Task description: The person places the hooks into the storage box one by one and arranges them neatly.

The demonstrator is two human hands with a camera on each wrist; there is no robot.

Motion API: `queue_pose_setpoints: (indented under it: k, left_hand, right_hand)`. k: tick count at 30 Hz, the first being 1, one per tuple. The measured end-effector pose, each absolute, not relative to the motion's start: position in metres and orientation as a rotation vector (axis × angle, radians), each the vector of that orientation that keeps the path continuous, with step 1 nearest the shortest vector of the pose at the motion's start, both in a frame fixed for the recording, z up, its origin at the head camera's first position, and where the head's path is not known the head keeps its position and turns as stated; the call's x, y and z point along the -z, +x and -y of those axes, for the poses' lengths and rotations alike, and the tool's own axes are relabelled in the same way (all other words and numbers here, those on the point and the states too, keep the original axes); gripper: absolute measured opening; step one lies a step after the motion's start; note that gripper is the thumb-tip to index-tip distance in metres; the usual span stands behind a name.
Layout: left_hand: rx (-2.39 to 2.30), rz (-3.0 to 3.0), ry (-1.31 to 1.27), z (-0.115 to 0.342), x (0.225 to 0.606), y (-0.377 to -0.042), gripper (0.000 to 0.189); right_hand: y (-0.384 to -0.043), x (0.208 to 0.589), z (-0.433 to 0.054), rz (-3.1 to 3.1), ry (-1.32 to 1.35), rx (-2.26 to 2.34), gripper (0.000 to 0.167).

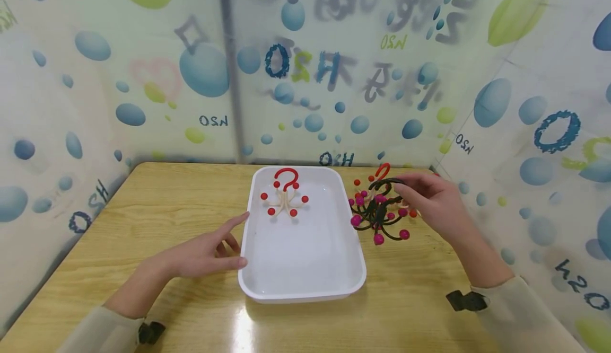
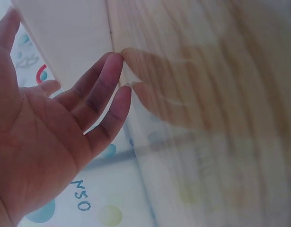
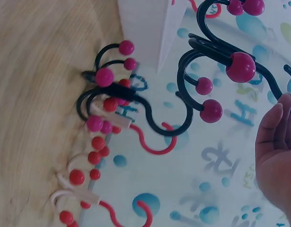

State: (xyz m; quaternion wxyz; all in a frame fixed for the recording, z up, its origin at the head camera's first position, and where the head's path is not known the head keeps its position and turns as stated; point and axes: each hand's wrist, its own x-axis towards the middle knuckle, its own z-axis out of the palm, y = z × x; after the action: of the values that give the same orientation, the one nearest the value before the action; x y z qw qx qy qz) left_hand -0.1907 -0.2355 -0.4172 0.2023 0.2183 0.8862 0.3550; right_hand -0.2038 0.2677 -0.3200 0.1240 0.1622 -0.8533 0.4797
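My right hand (image 1: 436, 204) pinches the curved top of a black multi-prong hook (image 3: 221, 49) with magenta ball tips, raised off the table. Below it a second black hook (image 3: 119, 92) of the same kind stands on the table, overlapping the raised one in the head view. My left hand (image 1: 205, 252) touches the left side of the white tray (image 1: 305, 257), fingers spread, with thumb and index finger at the rim. Inside the tray, near its far end, stands a beige multi-prong hook (image 1: 285, 200) with red ball tips and a red curved top.
Beige hooks (image 3: 83, 194) with red balls stand on the wooden table (image 1: 191, 199), right of the tray and partly behind the black ones. Bubble-patterned curtains (image 1: 305, 93) enclose the table at the back and both sides.
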Motion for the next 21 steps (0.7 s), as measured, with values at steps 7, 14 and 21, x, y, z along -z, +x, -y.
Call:
queue_pose_setpoints:
  k: [7,14,21]
  left_hand:
    - [-0.988,-2.478,0.605,0.236,0.417,-0.191,0.103]
    - [-0.996,-2.471,0.589,0.235,0.417,-0.190,0.104]
    - [-0.992,-2.472,0.585,0.234,0.416,-0.190,0.104]
  right_hand:
    - [-0.224,0.317,-0.233,2.528,0.484,-1.435,0.026]
    - [-0.252,0.322,-0.204,2.539,0.495,-1.445,0.028]
    - [-0.273,0.326,-0.180,2.620,0.493,-1.438,0.028]
